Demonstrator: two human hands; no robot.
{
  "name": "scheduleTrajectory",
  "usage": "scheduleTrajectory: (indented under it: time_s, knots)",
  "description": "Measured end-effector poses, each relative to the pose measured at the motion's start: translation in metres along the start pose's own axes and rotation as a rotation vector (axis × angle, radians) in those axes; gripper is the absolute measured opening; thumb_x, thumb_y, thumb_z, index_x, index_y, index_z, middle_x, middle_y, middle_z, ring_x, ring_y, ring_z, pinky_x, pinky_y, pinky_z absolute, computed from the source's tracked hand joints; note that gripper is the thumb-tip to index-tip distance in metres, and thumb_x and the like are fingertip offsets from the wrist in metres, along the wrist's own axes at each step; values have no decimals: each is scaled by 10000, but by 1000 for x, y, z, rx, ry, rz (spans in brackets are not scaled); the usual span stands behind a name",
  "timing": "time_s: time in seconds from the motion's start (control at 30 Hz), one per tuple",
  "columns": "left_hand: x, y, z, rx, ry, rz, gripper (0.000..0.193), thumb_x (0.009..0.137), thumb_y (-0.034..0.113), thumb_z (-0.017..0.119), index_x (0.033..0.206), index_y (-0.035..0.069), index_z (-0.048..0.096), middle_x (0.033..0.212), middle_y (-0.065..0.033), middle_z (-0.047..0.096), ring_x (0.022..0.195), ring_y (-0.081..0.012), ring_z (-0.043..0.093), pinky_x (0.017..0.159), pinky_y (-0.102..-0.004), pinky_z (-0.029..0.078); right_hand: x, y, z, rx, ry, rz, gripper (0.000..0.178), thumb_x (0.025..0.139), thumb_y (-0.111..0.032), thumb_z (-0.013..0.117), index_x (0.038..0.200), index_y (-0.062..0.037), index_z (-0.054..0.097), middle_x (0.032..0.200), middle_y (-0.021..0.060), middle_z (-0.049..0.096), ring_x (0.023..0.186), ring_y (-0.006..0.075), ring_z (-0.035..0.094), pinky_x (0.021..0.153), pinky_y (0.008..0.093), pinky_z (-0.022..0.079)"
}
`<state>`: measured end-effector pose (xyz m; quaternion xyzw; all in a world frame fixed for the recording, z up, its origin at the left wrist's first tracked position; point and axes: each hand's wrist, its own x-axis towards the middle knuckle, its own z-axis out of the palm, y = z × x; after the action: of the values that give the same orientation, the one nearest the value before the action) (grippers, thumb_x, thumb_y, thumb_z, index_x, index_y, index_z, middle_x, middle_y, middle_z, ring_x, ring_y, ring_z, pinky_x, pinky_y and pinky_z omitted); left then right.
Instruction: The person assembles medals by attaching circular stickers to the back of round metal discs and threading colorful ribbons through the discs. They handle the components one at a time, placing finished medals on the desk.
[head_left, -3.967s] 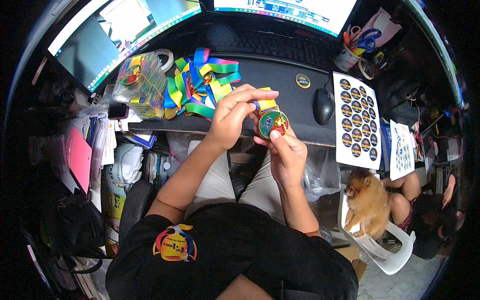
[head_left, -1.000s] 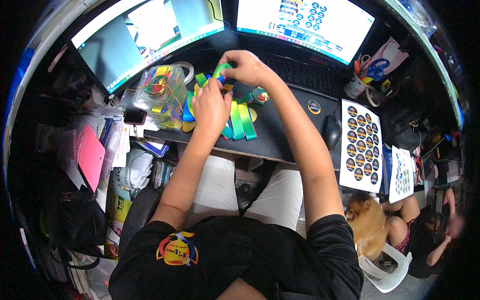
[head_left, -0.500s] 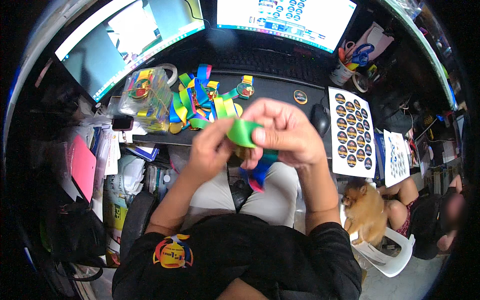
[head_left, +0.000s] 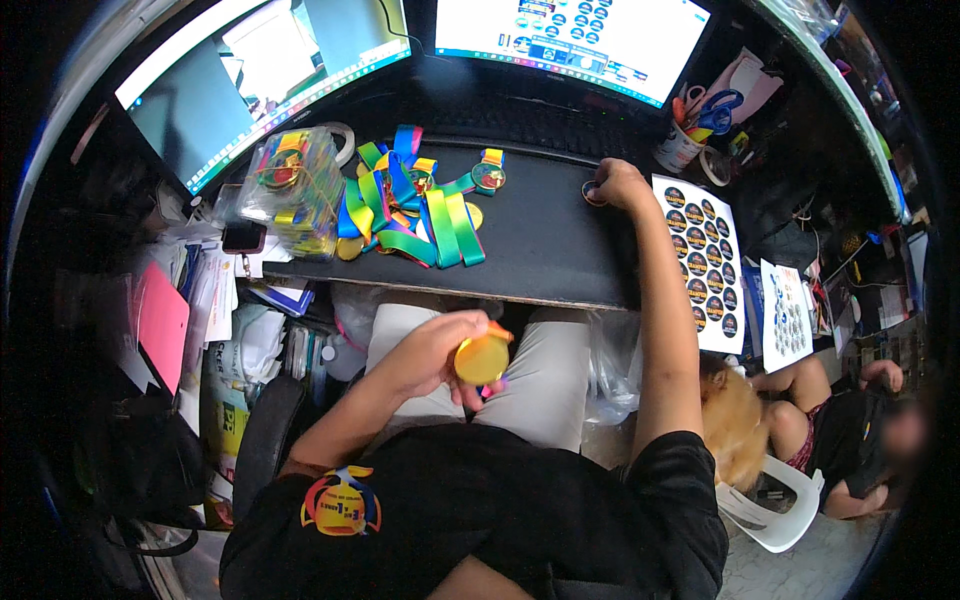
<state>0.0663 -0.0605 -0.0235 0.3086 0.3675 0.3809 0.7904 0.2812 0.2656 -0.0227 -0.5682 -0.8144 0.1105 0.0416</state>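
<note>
- Left hand: grip grasping a gold medal, near, above the lap.
- Right hand: at a round disc, far right on the counter; grip closure cannot be told.
- Left: ribboned medals heaped beside clear cases.
- Right: sticker sheet, partly behind the forearm.
- Far: keyboard.

Right hand outstretched, seemingly curled

On the counter, your right hand partly hid the round disc; beyond it, both monitors ran past the view's upper edge.
</note>
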Motion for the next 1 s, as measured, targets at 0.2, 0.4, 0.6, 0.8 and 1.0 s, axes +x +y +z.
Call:
scheduleTrajectory:
  time_s: [0.2,0.4,0.6,0.8,1.0]
  knots:
    - [19,10,-11,-169,102,197,365,926,314,366,1116,23,477,797,-265,656,479,-281,645,331,-267,475,-3,0,3,182,-94,10,411,642,-191,817,996,-58,657,1023,156,651,978,300,627,842,367,498]
    - [30,13,-15,-161,131,330,307,898,243,383,1035,-7,495,790,-234,661,460,-247,631,334,-247,472,-18,-14,8,11,-83,-58,458,634,-206,820,1024,-48,640,1165,184,573,1103,314,562,918,363,462]
    - [29,12,-13,-118,169,375,186,868,194,428,913,24,489,766,-206,646,510,-244,649,327,-258,465,-30,-20,7,80,-80,-71,600,583,-273,848,1063,1,613,1160,221,580,1131,339,549,957,378,448]
    - [29,14,-14,-116,133,346,159,870,199,437,880,47,480,778,-203,643,523,-251,652,324,-262,463,-26,-20,6,176,-176,-37,585,567,-234,858,1049,-10,612,1082,170,608,1029,280,585,889,347,453]
    - [31,9,-16,-191,172,343,190,896,214,420,919,40,492,802,-192,643,550,-259,664,324,-264,467,-52,-45,13,116,-241,-87,688,555,-303,877,1127,-46,593,1175,226,574,1112,318,558,940,367,449]
